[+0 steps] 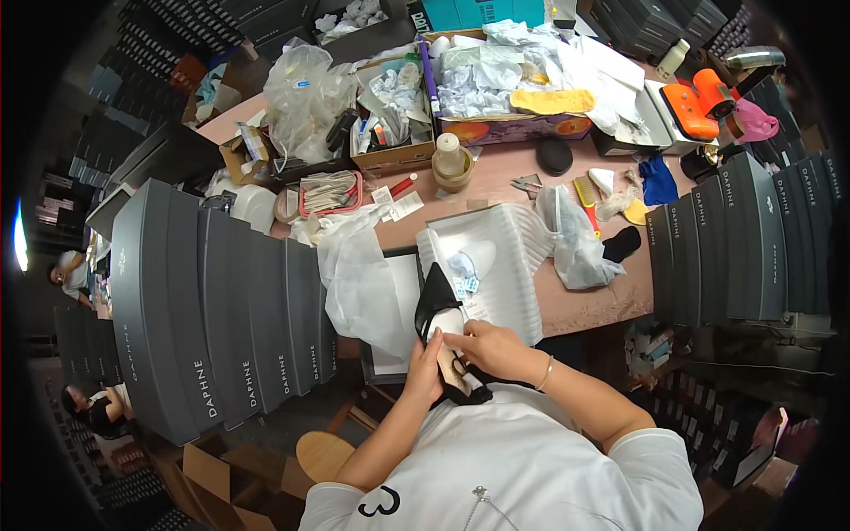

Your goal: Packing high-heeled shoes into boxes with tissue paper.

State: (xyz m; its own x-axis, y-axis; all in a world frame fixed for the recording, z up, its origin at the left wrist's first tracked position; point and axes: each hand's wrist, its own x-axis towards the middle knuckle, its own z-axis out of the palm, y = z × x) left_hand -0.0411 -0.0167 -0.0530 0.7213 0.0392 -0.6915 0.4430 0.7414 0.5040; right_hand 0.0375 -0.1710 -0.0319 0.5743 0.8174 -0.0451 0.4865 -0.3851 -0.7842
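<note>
A black pointed shoe (440, 311) with a pale insole sits in front of my chest, its toe aimed away from me. My left hand (426, 369) grips its left side near the heel. My right hand (492, 347) lies over the top of the shoe, fingers pressing white paper (449, 323) at its opening. Behind the shoe lies an open white shoe box (509, 257) lined with ribbed white foam, with small packets inside.
Rows of upright grey shoe boxes stand at left (212, 310) and right (735, 239). A crumpled plastic bag (359, 274), cardboard boxes of tissue paper (496, 84), an orange shoe (699, 102), tape roll (452, 164) and brush (585, 192) clutter the pink table (602, 301). A round stool (323, 453) stands below.
</note>
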